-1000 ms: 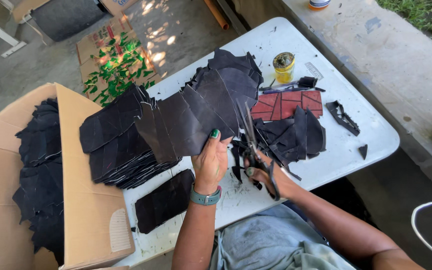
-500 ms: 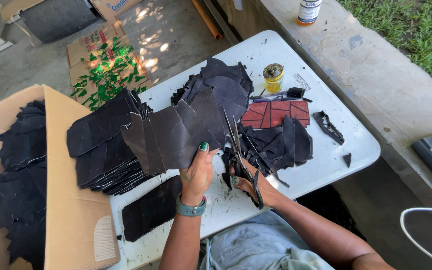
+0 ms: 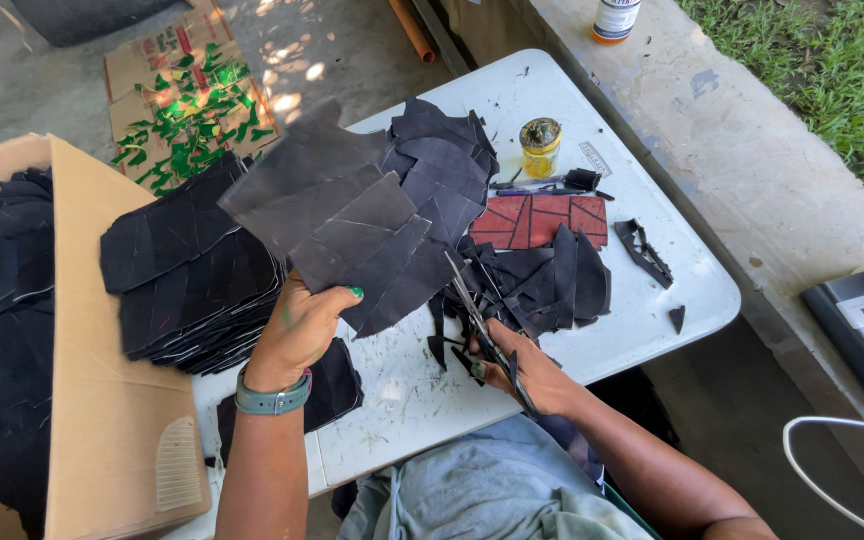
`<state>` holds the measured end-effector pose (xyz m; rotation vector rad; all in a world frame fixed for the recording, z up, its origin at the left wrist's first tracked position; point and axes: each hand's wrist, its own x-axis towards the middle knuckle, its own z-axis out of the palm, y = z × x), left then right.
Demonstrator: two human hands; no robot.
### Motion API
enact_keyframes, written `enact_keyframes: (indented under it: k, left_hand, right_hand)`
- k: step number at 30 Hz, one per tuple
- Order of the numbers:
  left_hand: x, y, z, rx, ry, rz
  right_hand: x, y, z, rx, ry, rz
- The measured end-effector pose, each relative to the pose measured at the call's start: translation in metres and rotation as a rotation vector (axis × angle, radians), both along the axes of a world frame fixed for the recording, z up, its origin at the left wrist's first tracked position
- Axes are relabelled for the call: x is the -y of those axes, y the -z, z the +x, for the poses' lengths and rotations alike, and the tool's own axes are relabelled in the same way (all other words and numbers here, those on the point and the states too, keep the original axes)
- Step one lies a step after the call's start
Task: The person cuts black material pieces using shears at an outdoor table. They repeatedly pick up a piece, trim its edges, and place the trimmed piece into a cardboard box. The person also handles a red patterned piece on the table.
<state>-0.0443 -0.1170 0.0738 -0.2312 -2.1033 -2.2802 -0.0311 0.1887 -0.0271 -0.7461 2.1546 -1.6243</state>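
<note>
Above the left hand [image 3: 297, 330], its gripped leather sheet [image 3: 337, 220] rises.

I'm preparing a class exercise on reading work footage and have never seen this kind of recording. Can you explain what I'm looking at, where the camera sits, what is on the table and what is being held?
There is no machine here. One camera, worn on a person's head, looks down at their own two hands. The left hand lifts a large dark sheet marked with pale lines. The right hand grips scissors, blades pointing up toward the sheet. On the white table lie a stack of dark cut pieces, loose dark scraps, a red lined sheet and a small yellow jar. An open cardboard box on the left holds more dark pieces.
</note>
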Motion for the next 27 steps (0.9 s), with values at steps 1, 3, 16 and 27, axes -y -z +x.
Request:
enact_keyframes:
  k: [1, 3, 16, 27]
  left_hand:
    - [-0.001, 0.0, 0.001, -0.002, -0.03, -0.08]
    - [-0.002, 0.0, 0.004, 0.003, -0.089, -0.241]
    - [0.0, -0.001, 0.007, 0.034, -0.047, -0.236]
    - [-0.007, 0.0, 0.004, -0.009, -0.033, 0.105]
  right_hand:
    - [0.001, -0.002, 0.0, 0.001, -0.002, 0.021]
    - [0.002, -0.005, 0.0, -0.033, -0.017, -0.023]
    - [0.003, -0.004, 0.001, 0.16, 0.025, -0.03]
    - [0.006, 0.008, 0.001, 0.218, 0.051, -0.056]
